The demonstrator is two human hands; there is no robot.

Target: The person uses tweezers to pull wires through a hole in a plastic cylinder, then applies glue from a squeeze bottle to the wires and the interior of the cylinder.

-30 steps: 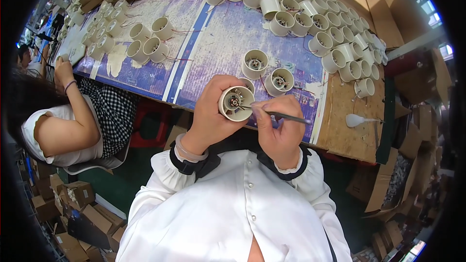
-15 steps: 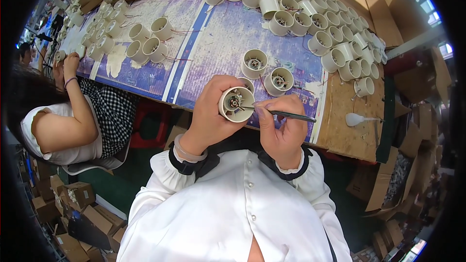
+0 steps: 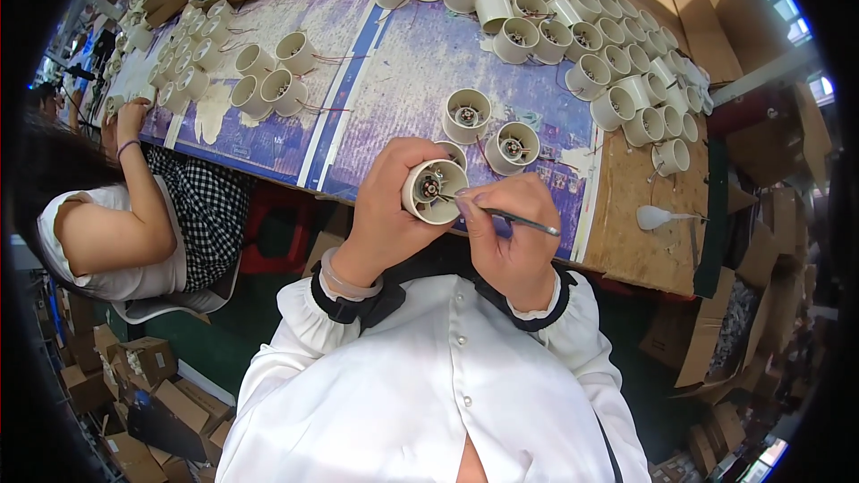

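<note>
My left hand is wrapped round a cream cylindrical housing, tilted so its open end faces me. A small motor-like part with metal pieces sits inside it. In my right hand is a slim dark metal tool, apparently tweezers, pinched between thumb and fingers. Its tip reaches the housing's right inner side; the fingertips partly hide it. Another housing shows just behind the held one. Two more, a left one and a right one, stand upright just beyond my hands.
Many similar housings crowd the far right of the worn blue table, with wires trailing. A smaller group stands left. A white squeeze bottle with a thin nozzle lies at right. A co-worker sits at left, hands on the table.
My right hand has shifted slightly left, its fingertips now at the housing's rim. The tool has moved left and deeper toward the opening. My left hand holds almost still.
</note>
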